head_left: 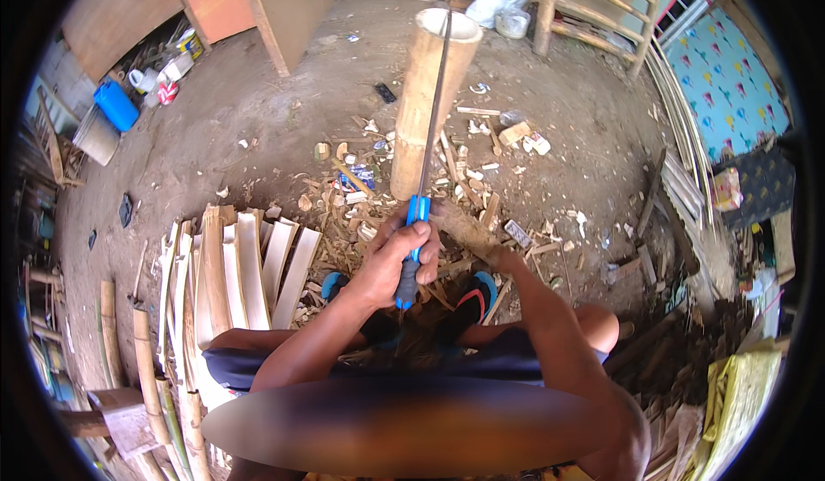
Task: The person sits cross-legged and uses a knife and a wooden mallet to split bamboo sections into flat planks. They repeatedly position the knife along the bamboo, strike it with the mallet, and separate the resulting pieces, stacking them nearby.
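My left hand (395, 253) is closed round the blue and black handle of a long-bladed tool (418, 209). Its narrow blade appears almost edge-on, so I cannot tell a saw from a knife. The blade runs in front of a thick, pale bamboo tube (421, 94), its far end crossing the tube's open top. That tube stands roughly upright, leaning slightly. My right forearm (550, 309) reaches in from the lower right, and my dusty right hand (468, 230) is beside the tube's foot and the handle. Its fingers are hidden behind my left hand and the tool.
Split bamboo strips (249, 266) stand bundled at the left of my legs. Chips and offcuts (494, 167) litter the dirt floor round the tube. Bamboo poles (146, 369) lie at lower left. A blue jug (116, 105) and a bamboo ladder-like frame (593, 13) stand farther off.
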Demonstrator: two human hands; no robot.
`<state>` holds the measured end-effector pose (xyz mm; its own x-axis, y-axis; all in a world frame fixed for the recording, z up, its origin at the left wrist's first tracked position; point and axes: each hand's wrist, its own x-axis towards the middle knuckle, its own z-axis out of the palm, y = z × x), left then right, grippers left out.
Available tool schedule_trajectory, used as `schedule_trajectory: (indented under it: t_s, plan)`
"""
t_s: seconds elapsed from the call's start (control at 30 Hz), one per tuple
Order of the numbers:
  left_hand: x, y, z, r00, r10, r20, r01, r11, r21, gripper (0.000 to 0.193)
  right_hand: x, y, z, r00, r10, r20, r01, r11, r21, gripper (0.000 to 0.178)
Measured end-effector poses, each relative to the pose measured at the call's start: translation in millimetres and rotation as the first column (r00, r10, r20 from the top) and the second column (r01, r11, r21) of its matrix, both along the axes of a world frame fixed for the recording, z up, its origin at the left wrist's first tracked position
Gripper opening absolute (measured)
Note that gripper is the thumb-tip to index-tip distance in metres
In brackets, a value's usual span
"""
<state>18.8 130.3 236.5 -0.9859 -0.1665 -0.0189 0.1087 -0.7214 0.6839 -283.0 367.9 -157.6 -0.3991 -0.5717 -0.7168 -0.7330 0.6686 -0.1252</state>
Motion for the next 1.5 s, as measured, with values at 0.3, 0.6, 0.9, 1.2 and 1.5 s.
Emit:
schedule_trajectory:
  t_s: [0.3,0.6,0.9,1.2,1.5]
  plan:
    - [-7.8,-4.3,5.1,0.999,-0.022,-0.046,0.026,0.997,0.068,0.049,43.7,21.5,81.1,0.787,-0.604,0.128,0.599,0.698,-0.393,0.091]
    - [-10.5,16.9,6.3,0.989,0.147,0.025,-0.138,0.966,-0.220,0.034,12.9,-19.4,321.0,0.929,-0.369,-0.029,0.016,0.118,-0.993,0.096]
    - [-11.8,24.8,12.8,0.984,0.174,0.040,-0.154,0.943,-0.296,0.040,55.3,-59.2,514.6,0.848,-0.432,-0.306,-0.081,0.466,-0.881,0.104]
    - [-13.3,22.0,12.6,0.982,0.175,0.067,-0.147,0.941,-0.305,0.038,63.8,-61.2,514.0,0.780,-0.465,-0.419,-0.083,0.587,-0.805,0.107]
    - [-10.9,19.8,11.6,0.990,0.132,0.039,-0.118,0.961,-0.251,0.034,59.9,-60.0,508.2,0.791,-0.434,-0.431,-0.144,0.552,-0.821,0.109]
